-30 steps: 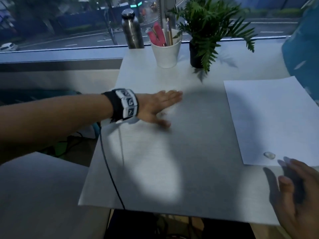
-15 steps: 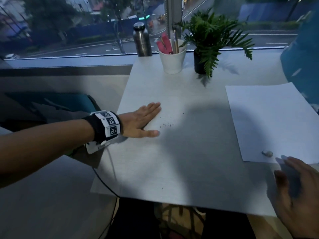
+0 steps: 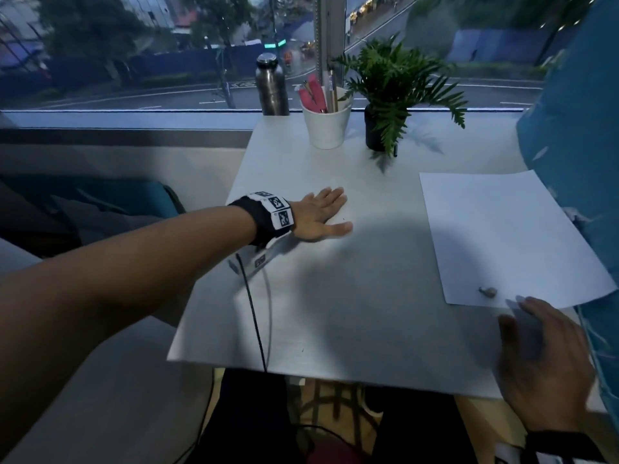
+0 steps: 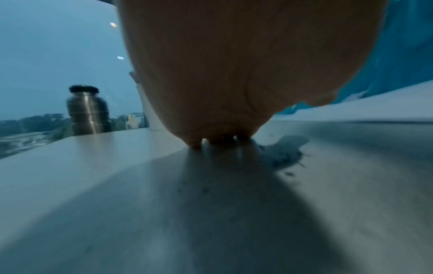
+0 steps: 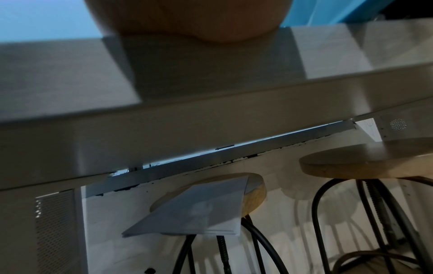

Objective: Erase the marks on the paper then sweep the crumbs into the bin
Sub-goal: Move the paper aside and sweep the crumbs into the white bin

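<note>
Your left hand [image 3: 318,214] lies flat on the white table [image 3: 335,313], fingers straight and together, thumb spread, grasping nothing. In the left wrist view its fingertips press the surface, and the crumbs [image 4: 284,157] lie just to the right of them: a scatter of dark specks and short rolled slivers. Judge them nearly weightless and loose. They cannot be picked up; you herd them with the edge of the palm, low and slow, since a quick stroke would likely flick them about. The tabletop looks smooth and matte with a faint grain, so they should slide easily.

Beyond your fingers stand a brushed steel bottle [image 3: 272,85], a white cup [image 3: 327,123] of pens and a small fern [image 3: 392,92] in a dark pot.

Further right lies the paper [image 3: 502,236], a thin, limp white sheet resting flat. It would skid or crease under a sideways push. A small rounded eraser [image 3: 489,291] sits near the corner closest to your right hand [image 3: 549,366]. That hand rests relaxed at the table's near edge, fingertips just short of the sheet, holding nothing.

No bin shows in any view.
</note>
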Action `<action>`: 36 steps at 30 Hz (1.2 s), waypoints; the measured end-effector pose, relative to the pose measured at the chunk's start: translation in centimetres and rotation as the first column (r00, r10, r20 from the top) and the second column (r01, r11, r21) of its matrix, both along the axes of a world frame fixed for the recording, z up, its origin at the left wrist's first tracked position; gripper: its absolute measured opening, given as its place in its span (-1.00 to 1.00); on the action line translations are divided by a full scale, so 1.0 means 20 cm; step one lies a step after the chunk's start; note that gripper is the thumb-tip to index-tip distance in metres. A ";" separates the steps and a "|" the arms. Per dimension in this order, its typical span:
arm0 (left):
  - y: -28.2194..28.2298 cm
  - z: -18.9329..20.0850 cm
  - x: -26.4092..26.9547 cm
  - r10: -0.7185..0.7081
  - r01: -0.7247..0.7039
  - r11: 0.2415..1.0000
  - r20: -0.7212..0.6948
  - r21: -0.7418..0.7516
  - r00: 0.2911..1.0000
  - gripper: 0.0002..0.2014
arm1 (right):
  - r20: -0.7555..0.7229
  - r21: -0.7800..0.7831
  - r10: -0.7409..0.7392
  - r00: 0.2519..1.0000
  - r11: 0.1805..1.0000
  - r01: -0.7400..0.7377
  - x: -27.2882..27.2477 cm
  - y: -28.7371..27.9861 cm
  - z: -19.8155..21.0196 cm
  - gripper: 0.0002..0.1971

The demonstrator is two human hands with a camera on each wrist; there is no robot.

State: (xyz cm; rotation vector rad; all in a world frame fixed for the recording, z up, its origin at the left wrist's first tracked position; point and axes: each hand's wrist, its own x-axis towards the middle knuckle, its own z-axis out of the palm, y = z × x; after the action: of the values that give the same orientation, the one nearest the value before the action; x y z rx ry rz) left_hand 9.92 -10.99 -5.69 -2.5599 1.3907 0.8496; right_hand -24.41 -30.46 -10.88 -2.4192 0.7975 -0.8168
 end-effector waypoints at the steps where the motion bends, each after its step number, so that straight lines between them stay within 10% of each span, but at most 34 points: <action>1: 0.01 -0.02 -0.03 -0.002 0.002 1.000 0.009 0.006 1.000 -0.04 | 0.001 -0.006 -0.014 1.000 1.000 0.014 0.01 0.02 0.03 -0.36; 9: 0.42 0.08 -0.28 -0.032 0.037 0.999 -0.125 0.034 0.992 -0.04 | -0.084 0.017 -0.027 0.996 0.999 0.029 0.02 0.01 0.03 -0.22; 16: -0.11 0.09 -0.27 -0.117 0.127 0.986 0.089 -0.112 0.989 -0.05 | -0.140 0.043 -0.054 0.989 0.997 0.060 0.01 0.01 0.03 -0.24; 21: -0.34 -0.06 -0.35 0.063 -0.060 0.997 0.052 -0.049 0.997 -0.01 | -0.116 0.083 -0.097 0.988 0.991 0.107 0.02 0.01 0.04 -0.05; 31: 0.22 0.00 -0.31 0.314 -0.340 0.932 0.185 0.128 0.931 0.05 | -0.064 0.118 -0.082 0.995 0.989 0.089 0.02 0.02 0.07 0.02; 36: 0.11 0.00 -0.29 0.348 -0.349 0.936 0.251 -0.043 0.903 0.10 | -0.080 0.136 -0.096 0.992 0.985 0.106 0.03 0.02 0.08 0.08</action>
State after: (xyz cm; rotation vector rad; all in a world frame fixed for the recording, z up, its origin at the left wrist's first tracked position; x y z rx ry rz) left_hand 4.06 -8.75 -5.64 -2.8395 0.8729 0.5282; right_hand -23.81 -30.03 -9.20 -2.3113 0.9791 -0.6891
